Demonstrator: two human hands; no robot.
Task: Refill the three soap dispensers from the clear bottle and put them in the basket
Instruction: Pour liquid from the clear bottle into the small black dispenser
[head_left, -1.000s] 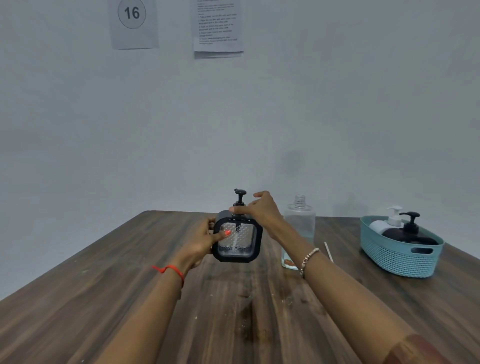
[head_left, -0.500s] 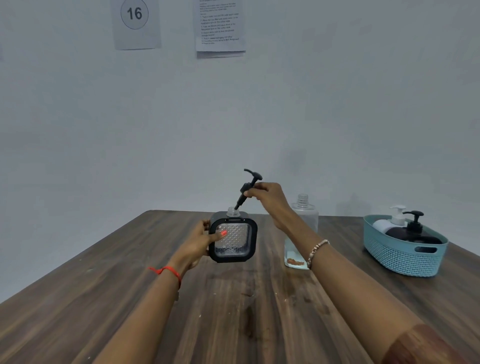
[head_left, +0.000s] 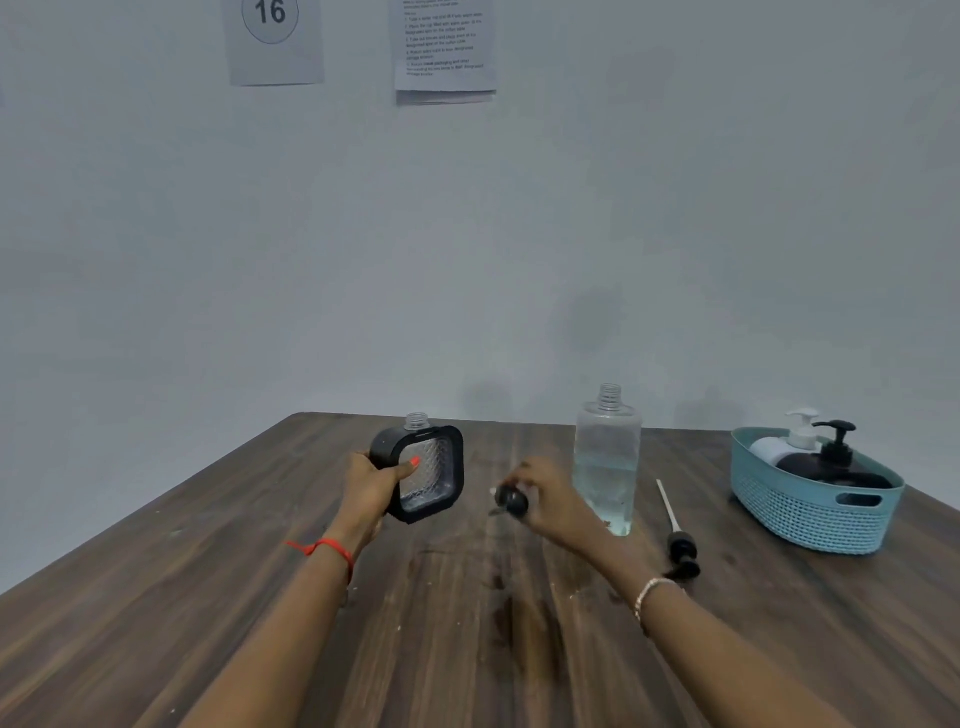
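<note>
- Square dispenser (head_left: 423, 475), neck uncapped, tilted, gripped by your left hand (head_left: 371, 486); dark wooden table (head_left: 156, 623) beneath, grey wall (head_left: 519, 234) beyond.
- Your right hand (head_left: 548, 499) curls round the black pump head (head_left: 511, 501); clear bottle (head_left: 605, 462) stands just to its right.
</note>
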